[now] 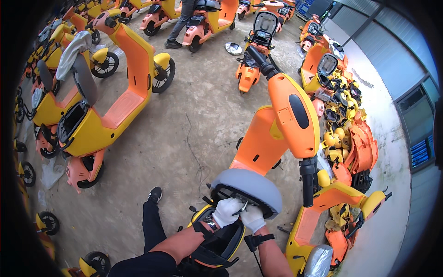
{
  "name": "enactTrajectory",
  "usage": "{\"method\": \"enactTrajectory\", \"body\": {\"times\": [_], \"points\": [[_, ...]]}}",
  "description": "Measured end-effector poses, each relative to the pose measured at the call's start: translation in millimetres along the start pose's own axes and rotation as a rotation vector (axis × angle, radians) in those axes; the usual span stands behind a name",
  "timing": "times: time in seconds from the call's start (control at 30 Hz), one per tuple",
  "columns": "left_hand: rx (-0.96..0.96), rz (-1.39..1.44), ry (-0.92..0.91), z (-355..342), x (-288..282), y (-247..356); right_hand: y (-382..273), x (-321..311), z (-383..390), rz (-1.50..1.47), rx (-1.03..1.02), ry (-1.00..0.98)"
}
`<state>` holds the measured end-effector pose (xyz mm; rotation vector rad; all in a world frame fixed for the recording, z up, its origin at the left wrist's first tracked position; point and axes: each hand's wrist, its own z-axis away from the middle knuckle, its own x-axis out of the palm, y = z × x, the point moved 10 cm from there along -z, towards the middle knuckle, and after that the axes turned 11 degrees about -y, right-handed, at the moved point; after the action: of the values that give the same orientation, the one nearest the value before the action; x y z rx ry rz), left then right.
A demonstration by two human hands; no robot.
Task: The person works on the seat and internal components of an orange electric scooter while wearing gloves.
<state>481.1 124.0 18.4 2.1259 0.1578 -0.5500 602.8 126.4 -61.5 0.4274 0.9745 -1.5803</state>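
Note:
An orange and yellow electric scooter [259,134] stands right in front of me. Its grey seat [249,184] is tipped up, with the storage well [221,237] uncovered below. Both my hands wear white gloves and work close together at the seat's underside. My left hand [226,212] is closed, its fingers bent at the seat's hinge edge. Beside it, my right hand [253,218] is closed too. A thin shiny metal piece [242,207] shows between the two hands; I cannot tell what kind it is or which hand grips it.
The scooter's handlebar head [295,115] rises ahead. Another scooter [115,115] stands at left, and one [318,212] close on the right. Orange and yellow body panels [362,145] lie heaped along the right wall. A person's leg [182,23] shows among scooters at the back.

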Motion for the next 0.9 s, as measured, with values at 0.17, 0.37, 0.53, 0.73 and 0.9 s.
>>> {"method": "enactTrajectory", "body": {"times": [0.17,0.37,0.53,0.73,0.9], "points": [[-0.183,0.043,-0.046,1,3,-8,-12,-10,14,-0.013,-0.094,0.271],[-0.057,-0.014,-0.123,-11,6,-5,8,7,-10,-0.014,-0.063,0.082],[0.034,-0.021,-0.106,-14,1,2,18,19,-16,0.044,-0.037,-0.005],[0.091,-0.075,-0.116,-9,8,3,21,23,-16,0.045,-0.025,-0.082],[0.160,-0.052,-0.146,-8,10,0,-7,1,-2,0.059,-0.072,-0.051]]}}
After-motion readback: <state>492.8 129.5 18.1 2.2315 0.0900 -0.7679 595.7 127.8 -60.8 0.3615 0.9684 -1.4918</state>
